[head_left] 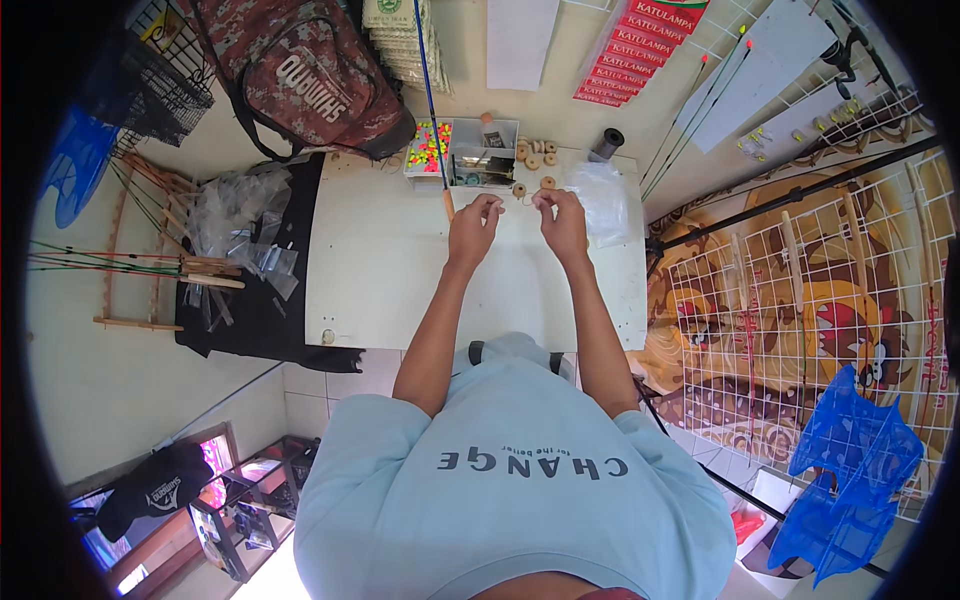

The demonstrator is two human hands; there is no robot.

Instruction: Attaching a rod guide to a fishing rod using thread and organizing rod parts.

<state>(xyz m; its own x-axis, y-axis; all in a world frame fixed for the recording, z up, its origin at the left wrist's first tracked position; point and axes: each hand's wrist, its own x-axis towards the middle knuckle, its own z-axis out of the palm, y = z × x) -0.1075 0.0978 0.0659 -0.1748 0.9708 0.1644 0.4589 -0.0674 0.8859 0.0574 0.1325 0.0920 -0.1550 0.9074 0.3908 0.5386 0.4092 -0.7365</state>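
Note:
My left hand [478, 226] and my right hand [560, 222] are raised over the white tabletop [380, 290], fingers pinched, a short gap apart. A thin strand shows at my right fingertips; what the left ones hold is too small to name. Just beyond them are small tan spools [519, 190] and a compartmented box [483, 172] with a bottle and small items, beside a tray of bright neon pieces [427, 145]. A thin blue rod with a tan handle [448, 204] stands left of my left hand. Clear plastic bags [600, 200] lie right of my right hand.
A camouflage bag [320, 90] sits at the back left. Black cloth, plastic scraps [230, 220] and wooden racks with thin rods fill the left side. A dark cylinder [607, 143] stands at the back right. A wire grid [800, 270] and blue mesh [850, 460] are at the right.

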